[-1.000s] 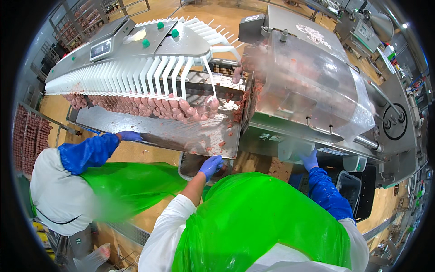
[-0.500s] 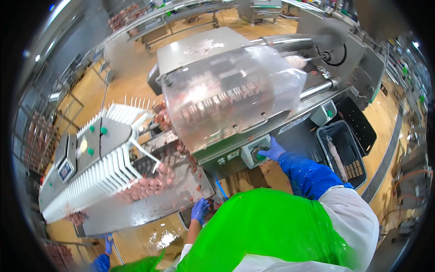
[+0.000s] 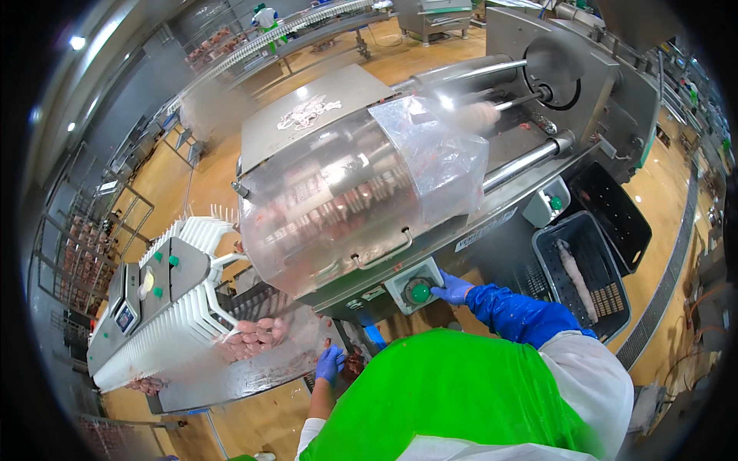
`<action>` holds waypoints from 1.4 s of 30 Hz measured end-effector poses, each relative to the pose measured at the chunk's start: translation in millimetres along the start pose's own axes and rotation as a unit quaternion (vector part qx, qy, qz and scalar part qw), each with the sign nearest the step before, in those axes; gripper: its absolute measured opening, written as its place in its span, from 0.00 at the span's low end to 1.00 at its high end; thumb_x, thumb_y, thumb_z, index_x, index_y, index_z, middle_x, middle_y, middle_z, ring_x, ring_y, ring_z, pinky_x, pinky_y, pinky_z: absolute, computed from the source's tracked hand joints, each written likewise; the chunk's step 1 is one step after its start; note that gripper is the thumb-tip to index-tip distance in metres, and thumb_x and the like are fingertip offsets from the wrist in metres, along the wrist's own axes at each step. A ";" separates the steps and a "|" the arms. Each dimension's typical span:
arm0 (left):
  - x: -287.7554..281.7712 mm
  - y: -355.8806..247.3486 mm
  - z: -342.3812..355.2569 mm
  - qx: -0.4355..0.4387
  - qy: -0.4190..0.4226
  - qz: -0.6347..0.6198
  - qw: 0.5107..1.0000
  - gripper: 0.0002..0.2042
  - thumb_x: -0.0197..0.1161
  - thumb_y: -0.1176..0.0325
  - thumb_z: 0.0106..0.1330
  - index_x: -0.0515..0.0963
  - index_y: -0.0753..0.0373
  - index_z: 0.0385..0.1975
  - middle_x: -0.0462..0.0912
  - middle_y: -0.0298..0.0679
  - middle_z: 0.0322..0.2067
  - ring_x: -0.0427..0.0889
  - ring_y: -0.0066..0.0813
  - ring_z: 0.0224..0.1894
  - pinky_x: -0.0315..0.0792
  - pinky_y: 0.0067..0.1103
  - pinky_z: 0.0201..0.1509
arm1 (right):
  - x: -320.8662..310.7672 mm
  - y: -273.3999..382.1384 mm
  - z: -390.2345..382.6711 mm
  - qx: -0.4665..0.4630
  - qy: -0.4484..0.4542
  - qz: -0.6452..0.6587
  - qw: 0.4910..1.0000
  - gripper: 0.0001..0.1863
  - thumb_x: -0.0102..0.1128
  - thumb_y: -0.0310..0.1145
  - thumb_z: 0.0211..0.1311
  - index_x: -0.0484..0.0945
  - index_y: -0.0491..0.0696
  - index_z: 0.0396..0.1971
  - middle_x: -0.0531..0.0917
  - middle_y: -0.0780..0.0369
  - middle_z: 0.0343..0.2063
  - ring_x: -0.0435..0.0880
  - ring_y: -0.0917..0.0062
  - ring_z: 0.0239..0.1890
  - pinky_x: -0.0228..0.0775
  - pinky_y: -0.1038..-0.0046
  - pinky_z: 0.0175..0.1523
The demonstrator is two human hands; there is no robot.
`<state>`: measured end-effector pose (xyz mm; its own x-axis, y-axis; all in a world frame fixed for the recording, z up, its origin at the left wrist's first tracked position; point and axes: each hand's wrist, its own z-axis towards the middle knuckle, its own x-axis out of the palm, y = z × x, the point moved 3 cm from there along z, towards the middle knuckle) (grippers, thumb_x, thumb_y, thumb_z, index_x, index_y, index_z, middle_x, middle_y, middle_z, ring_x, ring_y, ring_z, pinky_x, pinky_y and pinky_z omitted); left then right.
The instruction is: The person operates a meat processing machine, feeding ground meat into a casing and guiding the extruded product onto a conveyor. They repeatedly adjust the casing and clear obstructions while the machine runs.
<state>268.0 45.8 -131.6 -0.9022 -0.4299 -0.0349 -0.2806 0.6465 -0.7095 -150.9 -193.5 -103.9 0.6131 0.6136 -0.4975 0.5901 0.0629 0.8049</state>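
Right hand (image 3: 455,290), gloved violet-blue, at the right side of a pale control box (image 3: 422,271) on the near face of the machine. Fingers bent, set narrow, close beside the box's green knob (image 3: 420,293); cannot tell whether they touch the knob or grip only the edge. Left hand (image 3: 330,364) lower and to the left, by the right end of a metal tray (image 3: 219,389). Fingers loosely curled; nothing seen in them, palm hidden, contact with the tray unclear.

Pink sausage links (image 3: 255,338) left of that hand, apart from it, below white hooks (image 3: 188,316). Clear cover (image 3: 307,223) down over the far side, above the box.

Judgement on handling: wet gloves could slip, so brace the fingers on the box side and work the knob with deliberate, light pressure. Left fingers best clear of hooks and links while the right hand is at the control. Eyes on knob and hook end both. Sleeve best clear of the crate (image 3: 619,330) to the right.
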 end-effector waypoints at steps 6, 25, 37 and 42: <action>10.1 22.4 -27.2 0.283 -0.113 0.277 0.911 0.18 0.60 0.60 0.67 0.77 0.66 0.50 0.83 0.43 0.46 0.82 0.34 0.46 0.73 0.25 0.52 | -17.7 -8.9 8.3 0.005 0.136 -0.077 0.988 0.55 0.53 0.64 0.59 0.43 0.34 0.69 0.61 0.41 0.65 0.63 0.53 0.66 0.55 0.63 0.69; -69.9 141.7 -51.7 -0.010 -0.113 0.315 0.942 0.22 0.60 0.55 0.64 0.79 0.68 0.48 0.83 0.49 0.45 0.81 0.37 0.49 0.72 0.28 0.55 | -42.2 12.4 -1.1 -0.033 0.168 -0.121 0.978 0.59 0.47 0.71 0.57 0.42 0.33 0.68 0.63 0.38 0.62 0.66 0.49 0.64 0.58 0.61 0.67; -41.3 86.3 -71.1 0.072 -0.105 0.476 0.870 0.25 0.53 0.47 0.67 0.78 0.64 0.51 0.78 0.52 0.52 0.76 0.50 0.55 0.69 0.35 0.60 | -22.9 -12.4 9.1 -0.021 0.183 0.037 0.982 0.39 0.60 0.50 0.61 0.59 0.44 0.65 0.80 0.49 0.49 0.81 0.62 0.51 0.71 0.65 0.55; -39.4 93.4 -87.3 -0.014 -0.132 0.384 0.914 0.27 0.54 0.47 0.66 0.75 0.65 0.54 0.77 0.49 0.55 0.74 0.45 0.59 0.66 0.32 0.63 | -36.9 4.2 11.6 -0.016 0.229 -0.055 0.972 0.35 0.60 0.48 0.62 0.62 0.45 0.64 0.81 0.51 0.47 0.81 0.70 0.49 0.72 0.66 0.54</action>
<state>248.8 178.1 -135.1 -0.7269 0.0223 -0.6864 0.3909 0.8352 -0.3868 -164.9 -225.0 -85.9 0.2457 0.8873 -0.3903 0.6175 0.1671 0.7686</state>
